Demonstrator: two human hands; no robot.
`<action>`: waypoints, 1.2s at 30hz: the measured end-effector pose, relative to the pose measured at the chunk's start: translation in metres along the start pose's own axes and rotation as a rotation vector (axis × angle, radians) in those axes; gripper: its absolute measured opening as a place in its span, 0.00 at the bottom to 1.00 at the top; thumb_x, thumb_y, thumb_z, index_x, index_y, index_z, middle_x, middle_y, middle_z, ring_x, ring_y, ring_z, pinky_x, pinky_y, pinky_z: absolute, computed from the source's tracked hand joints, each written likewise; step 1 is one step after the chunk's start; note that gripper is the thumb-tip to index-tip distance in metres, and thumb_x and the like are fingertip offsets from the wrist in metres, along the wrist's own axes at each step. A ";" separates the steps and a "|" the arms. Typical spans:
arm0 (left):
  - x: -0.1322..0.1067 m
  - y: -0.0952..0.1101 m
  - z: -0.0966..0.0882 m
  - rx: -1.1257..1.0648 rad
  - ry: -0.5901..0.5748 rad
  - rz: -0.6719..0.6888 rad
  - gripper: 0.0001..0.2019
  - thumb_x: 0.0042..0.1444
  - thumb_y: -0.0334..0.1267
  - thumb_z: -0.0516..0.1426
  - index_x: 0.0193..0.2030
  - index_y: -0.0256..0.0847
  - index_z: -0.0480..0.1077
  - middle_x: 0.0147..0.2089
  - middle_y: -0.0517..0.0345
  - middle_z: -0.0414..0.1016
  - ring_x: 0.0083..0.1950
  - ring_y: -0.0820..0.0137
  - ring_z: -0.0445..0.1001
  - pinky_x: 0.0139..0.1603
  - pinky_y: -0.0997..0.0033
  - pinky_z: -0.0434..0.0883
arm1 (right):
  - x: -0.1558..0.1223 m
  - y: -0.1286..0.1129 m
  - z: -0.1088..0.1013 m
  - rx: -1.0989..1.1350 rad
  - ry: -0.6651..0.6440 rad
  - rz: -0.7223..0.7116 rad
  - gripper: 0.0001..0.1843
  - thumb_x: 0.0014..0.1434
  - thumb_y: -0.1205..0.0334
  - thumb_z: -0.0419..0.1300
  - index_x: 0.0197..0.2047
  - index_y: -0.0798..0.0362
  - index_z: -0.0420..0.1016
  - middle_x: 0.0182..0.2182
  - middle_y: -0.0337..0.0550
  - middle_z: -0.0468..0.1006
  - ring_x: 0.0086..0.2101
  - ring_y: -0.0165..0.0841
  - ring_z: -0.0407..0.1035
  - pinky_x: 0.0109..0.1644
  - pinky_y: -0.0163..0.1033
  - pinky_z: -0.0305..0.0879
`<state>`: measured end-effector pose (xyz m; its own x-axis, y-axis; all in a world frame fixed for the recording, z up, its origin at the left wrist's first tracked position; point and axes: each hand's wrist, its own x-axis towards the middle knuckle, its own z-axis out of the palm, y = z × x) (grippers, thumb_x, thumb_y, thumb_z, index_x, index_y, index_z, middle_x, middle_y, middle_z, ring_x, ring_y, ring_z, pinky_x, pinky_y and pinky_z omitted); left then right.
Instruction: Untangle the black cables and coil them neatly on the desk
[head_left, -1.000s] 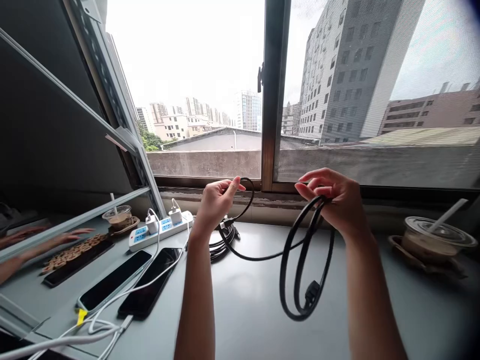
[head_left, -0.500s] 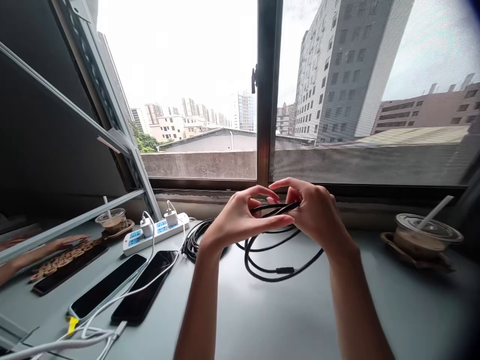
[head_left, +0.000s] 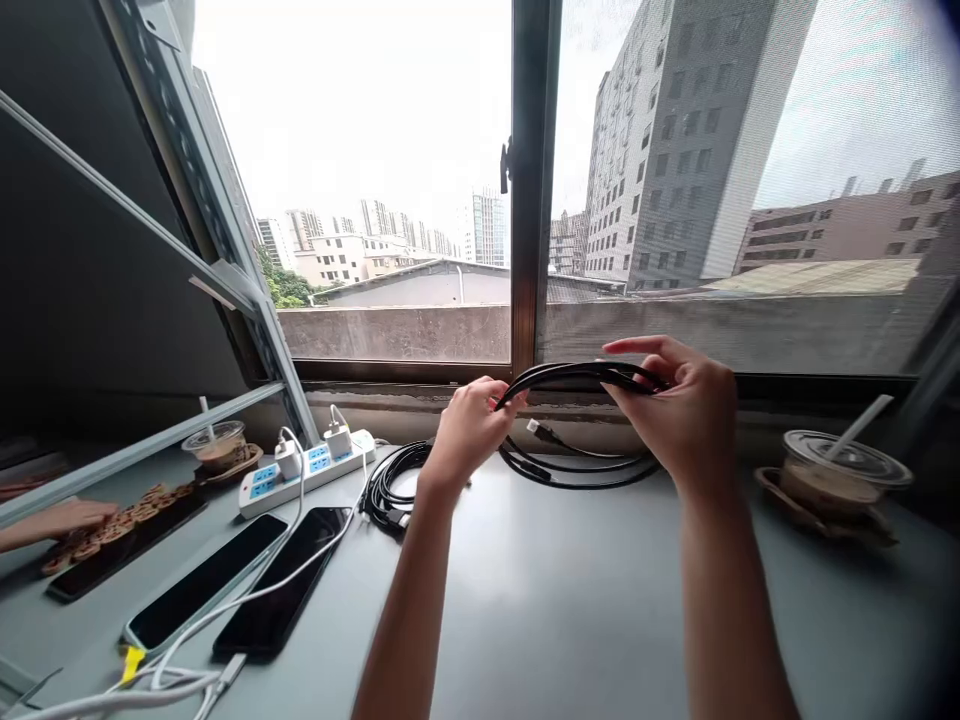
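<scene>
A coiled black cable [head_left: 574, 372] is stretched between my two hands above the desk. My left hand [head_left: 474, 425] is closed around the left side of the loops. The right side of the loops is pinched by my right hand [head_left: 679, 400], whose index finger sticks out above. Lower strands of the coil hang between the hands, and a cable plug [head_left: 541, 431] with a pale metal tip points up to the left. Another coil of black cable [head_left: 386, 490] lies on the desk, left of my left hand and partly behind its wrist.
A white power strip [head_left: 307, 472] with two chargers stands at left. Two phones [head_left: 281, 590] with white cords lie before it. Another person's hand [head_left: 71, 520] touches small round pieces [head_left: 124, 530] at far left. Iced-drink cups [head_left: 844, 475] stand at right and left.
My hands have moved apart, drawing the cable loops into a wider coil. The plug end now shows behind the strands. At far left, the other person's hand has moved down onto the round pieces.
</scene>
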<state>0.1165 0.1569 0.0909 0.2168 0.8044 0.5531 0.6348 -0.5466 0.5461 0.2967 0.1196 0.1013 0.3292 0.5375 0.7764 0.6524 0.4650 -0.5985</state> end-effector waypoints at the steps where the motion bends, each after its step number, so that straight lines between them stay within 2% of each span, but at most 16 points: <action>1: 0.001 -0.002 0.000 0.000 0.052 -0.008 0.20 0.57 0.52 0.50 0.29 0.40 0.75 0.32 0.56 0.73 0.31 0.70 0.67 0.29 0.73 0.58 | 0.000 0.000 0.000 0.032 -0.011 0.010 0.12 0.46 0.58 0.63 0.36 0.50 0.77 0.16 0.34 0.63 0.21 0.29 0.61 0.26 0.34 0.57; 3: 0.002 -0.006 -0.001 -0.007 0.153 -0.002 0.21 0.55 0.54 0.52 0.27 0.40 0.75 0.29 0.58 0.72 0.28 0.72 0.65 0.28 0.74 0.57 | 0.001 0.001 0.000 0.060 -0.024 0.024 0.11 0.46 0.59 0.63 0.36 0.50 0.77 0.17 0.35 0.65 0.21 0.29 0.61 0.26 0.34 0.58; 5: 0.001 -0.007 -0.004 -0.050 0.194 0.003 0.21 0.53 0.56 0.54 0.24 0.39 0.73 0.25 0.59 0.71 0.24 0.74 0.64 0.26 0.74 0.57 | 0.001 0.002 0.001 0.060 -0.014 0.026 0.11 0.46 0.59 0.63 0.35 0.50 0.78 0.19 0.36 0.68 0.22 0.29 0.62 0.26 0.34 0.59; 8: -0.001 -0.008 -0.006 -0.141 0.154 -0.002 0.22 0.50 0.56 0.57 0.20 0.38 0.69 0.16 0.64 0.62 0.18 0.76 0.62 0.22 0.75 0.54 | 0.001 0.004 0.004 0.064 -0.004 0.024 0.11 0.45 0.59 0.63 0.34 0.51 0.78 0.22 0.39 0.72 0.24 0.30 0.64 0.26 0.34 0.59; 11: -0.002 -0.006 -0.007 -0.171 0.141 0.000 0.22 0.47 0.55 0.59 0.17 0.38 0.65 0.14 0.67 0.56 0.16 0.76 0.61 0.20 0.75 0.53 | 0.001 0.005 0.004 0.080 -0.030 0.061 0.11 0.45 0.59 0.63 0.34 0.53 0.78 0.24 0.41 0.74 0.25 0.30 0.66 0.27 0.33 0.61; 15: -0.004 -0.004 -0.008 -0.236 0.105 0.003 0.18 0.46 0.53 0.61 0.24 0.38 0.72 0.17 0.65 0.63 0.16 0.76 0.61 0.20 0.75 0.55 | 0.001 0.008 0.001 0.052 -0.073 0.089 0.11 0.46 0.60 0.62 0.34 0.54 0.78 0.21 0.39 0.72 0.22 0.29 0.64 0.24 0.33 0.58; 18: -0.005 -0.001 -0.010 -0.245 0.143 -0.004 0.19 0.41 0.53 0.64 0.30 0.37 0.73 0.16 0.66 0.63 0.17 0.76 0.61 0.20 0.75 0.57 | 0.003 0.013 0.000 0.000 -0.056 0.083 0.11 0.46 0.60 0.61 0.34 0.54 0.79 0.19 0.39 0.69 0.21 0.27 0.61 0.22 0.32 0.54; 21: -0.005 0.000 -0.010 -0.202 0.197 -0.006 0.22 0.38 0.54 0.65 0.32 0.36 0.73 0.17 0.65 0.64 0.20 0.75 0.62 0.21 0.75 0.57 | 0.004 0.019 0.002 0.018 -0.095 0.116 0.12 0.47 0.59 0.61 0.34 0.54 0.79 0.18 0.37 0.67 0.19 0.26 0.58 0.21 0.32 0.54; 27: -0.004 -0.001 -0.003 -0.215 0.167 -0.095 0.22 0.39 0.56 0.63 0.32 0.37 0.73 0.20 0.62 0.67 0.20 0.74 0.64 0.22 0.74 0.59 | 0.006 0.029 0.005 -0.068 -0.125 0.117 0.12 0.45 0.60 0.62 0.34 0.52 0.80 0.18 0.37 0.68 0.20 0.27 0.60 0.23 0.33 0.57; 30: -0.004 0.002 0.000 -0.207 0.187 -0.072 0.21 0.40 0.56 0.63 0.28 0.38 0.71 0.18 0.64 0.64 0.20 0.76 0.60 0.21 0.75 0.56 | 0.006 0.033 0.004 -0.089 -0.210 0.208 0.13 0.44 0.59 0.63 0.34 0.53 0.79 0.22 0.41 0.74 0.23 0.30 0.65 0.26 0.35 0.59; 32: -0.004 0.005 0.000 -0.190 0.266 -0.030 0.20 0.43 0.55 0.62 0.22 0.39 0.67 0.16 0.65 0.59 0.19 0.77 0.56 0.21 0.74 0.53 | 0.006 0.034 0.002 -0.072 -0.277 0.253 0.14 0.43 0.57 0.65 0.35 0.54 0.78 0.26 0.43 0.77 0.26 0.32 0.68 0.29 0.35 0.61; 34: -0.003 0.008 -0.001 -0.206 0.357 -0.001 0.24 0.49 0.55 0.58 0.15 0.39 0.59 0.14 0.67 0.53 0.18 0.78 0.51 0.21 0.74 0.50 | 0.005 0.032 -0.001 0.023 -0.392 0.273 0.18 0.42 0.55 0.67 0.37 0.54 0.77 0.29 0.44 0.78 0.28 0.33 0.69 0.30 0.35 0.62; 36: -0.002 0.010 -0.003 -0.270 0.351 0.003 0.27 0.52 0.54 0.56 0.13 0.40 0.52 0.14 0.67 0.47 0.18 0.79 0.46 0.20 0.73 0.47 | 0.006 0.028 -0.005 0.178 -0.531 0.282 0.20 0.41 0.54 0.68 0.39 0.53 0.77 0.31 0.43 0.78 0.30 0.33 0.70 0.30 0.34 0.62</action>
<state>0.1199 0.1490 0.0968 -0.0766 0.7006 0.7094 0.4077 -0.6273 0.6635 0.3205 0.1322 0.0899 0.0585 0.9114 0.4073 0.4509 0.3398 -0.8254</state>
